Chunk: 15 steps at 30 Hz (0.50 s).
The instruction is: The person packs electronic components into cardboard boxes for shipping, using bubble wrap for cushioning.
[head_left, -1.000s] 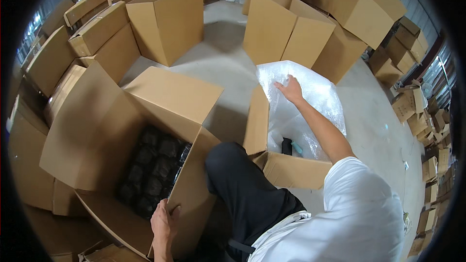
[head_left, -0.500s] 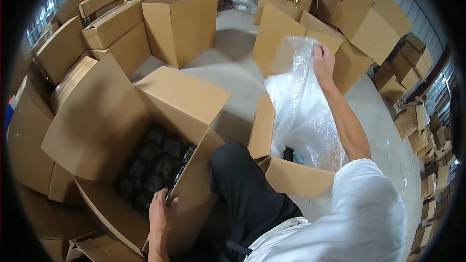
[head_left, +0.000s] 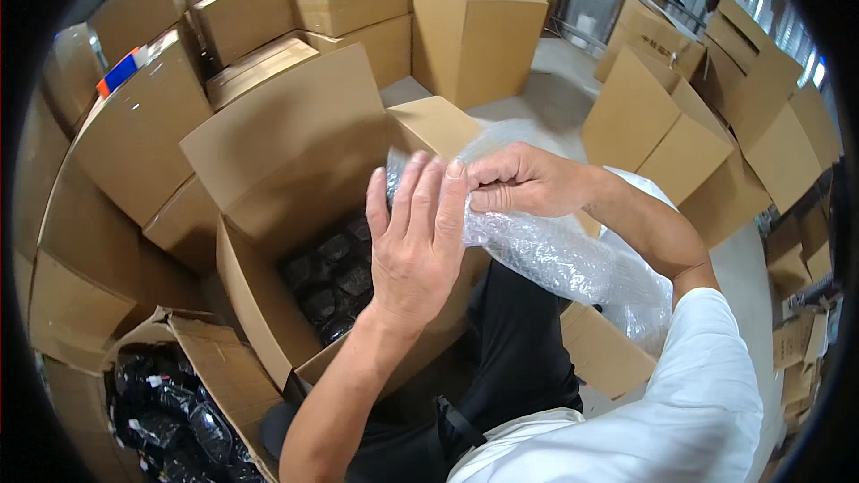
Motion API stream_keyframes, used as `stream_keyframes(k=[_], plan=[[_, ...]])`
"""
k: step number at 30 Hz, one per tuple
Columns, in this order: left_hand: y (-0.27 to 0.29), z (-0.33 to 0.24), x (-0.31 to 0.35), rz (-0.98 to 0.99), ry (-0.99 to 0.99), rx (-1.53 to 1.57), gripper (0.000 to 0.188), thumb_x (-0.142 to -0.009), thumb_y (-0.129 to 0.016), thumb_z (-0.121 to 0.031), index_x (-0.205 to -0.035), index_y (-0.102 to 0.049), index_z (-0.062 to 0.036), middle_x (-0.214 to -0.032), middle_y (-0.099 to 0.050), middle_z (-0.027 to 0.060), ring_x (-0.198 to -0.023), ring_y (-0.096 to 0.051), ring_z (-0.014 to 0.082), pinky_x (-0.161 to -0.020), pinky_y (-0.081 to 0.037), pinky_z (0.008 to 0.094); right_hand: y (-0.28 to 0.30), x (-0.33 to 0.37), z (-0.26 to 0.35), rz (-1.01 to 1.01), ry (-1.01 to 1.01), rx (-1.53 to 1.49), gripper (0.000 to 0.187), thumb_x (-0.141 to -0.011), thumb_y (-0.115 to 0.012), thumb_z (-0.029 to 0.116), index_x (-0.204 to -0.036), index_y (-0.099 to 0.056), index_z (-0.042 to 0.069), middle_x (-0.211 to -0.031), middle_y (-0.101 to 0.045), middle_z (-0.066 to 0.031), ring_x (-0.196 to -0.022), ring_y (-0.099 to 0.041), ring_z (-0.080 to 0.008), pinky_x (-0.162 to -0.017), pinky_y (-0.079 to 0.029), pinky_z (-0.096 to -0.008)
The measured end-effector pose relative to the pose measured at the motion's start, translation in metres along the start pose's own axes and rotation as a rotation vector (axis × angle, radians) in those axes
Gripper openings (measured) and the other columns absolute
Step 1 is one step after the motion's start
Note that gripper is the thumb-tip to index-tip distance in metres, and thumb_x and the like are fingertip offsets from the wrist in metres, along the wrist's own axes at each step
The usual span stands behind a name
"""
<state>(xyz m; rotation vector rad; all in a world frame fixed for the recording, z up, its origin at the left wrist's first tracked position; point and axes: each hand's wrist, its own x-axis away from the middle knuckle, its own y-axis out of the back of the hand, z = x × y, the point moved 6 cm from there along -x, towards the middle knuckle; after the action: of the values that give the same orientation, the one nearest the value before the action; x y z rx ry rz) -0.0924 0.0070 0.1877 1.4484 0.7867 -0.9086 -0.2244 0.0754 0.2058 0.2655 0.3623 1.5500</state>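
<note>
A long sheet of clear bubble wrap (head_left: 573,268) stretches across in front of me, from above the open carton down toward my right side. My right hand (head_left: 528,181) pinches its upper end between thumb and fingers. Against that same end lies my left hand (head_left: 416,237), its back facing up and its fingers stretched out; its thumb is hidden. Below the hands stands the open cardboard carton (head_left: 286,156), flaps raised. Inside it sit several black, plastic-wrapped rounded items (head_left: 333,277), partly covered by my left hand and forearm.
At the lower left, another open box (head_left: 224,362) holds black items in shiny plastic (head_left: 179,420). A smaller carton's flap (head_left: 604,349) shows beside my right knee. Stacked cartons (head_left: 148,130) line the left, with a tall open box (head_left: 479,45) behind and more boxes (head_left: 653,116) at the right.
My right hand has brought the bubble wrap left, out of the smaller carton and over to the large one. The left hand has risen from the carton's edge to meet it. The view has turned left.
</note>
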Motion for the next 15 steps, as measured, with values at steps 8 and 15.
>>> stream_keyframes(k=[8,15], plan=[[0.047,0.045,-0.004,0.029,0.254,0.076,0.030,-0.075,-0.064,0.003,-0.104,-0.062,-0.0062,-0.079,-0.054,0.0109,-0.064,-0.060,0.0323,-0.052,-0.049,0.0393,0.005,-0.012,0.036,-0.267,-0.025,0.387,0.036,-0.098,-0.063,0.024,-0.121,-0.060,-0.002,-0.109,-0.065,-0.0094,-0.104,-0.061,-0.0164,-0.091,-0.048,-0.0312],[0.085,0.084,-0.018,0.185,0.344,-0.106,0.020,-0.075,-0.068,-0.007,-0.095,-0.064,-0.0058,-0.085,-0.064,0.0125,-0.074,-0.066,0.0354,-0.065,-0.054,0.0441,-0.054,-0.005,0.046,-0.384,0.319,1.131,0.070,-0.080,-0.074,0.017,-0.138,-0.043,-0.005,-0.120,-0.062,-0.0250,-0.108,-0.062,-0.0422,-0.095,-0.050,-0.0450]])
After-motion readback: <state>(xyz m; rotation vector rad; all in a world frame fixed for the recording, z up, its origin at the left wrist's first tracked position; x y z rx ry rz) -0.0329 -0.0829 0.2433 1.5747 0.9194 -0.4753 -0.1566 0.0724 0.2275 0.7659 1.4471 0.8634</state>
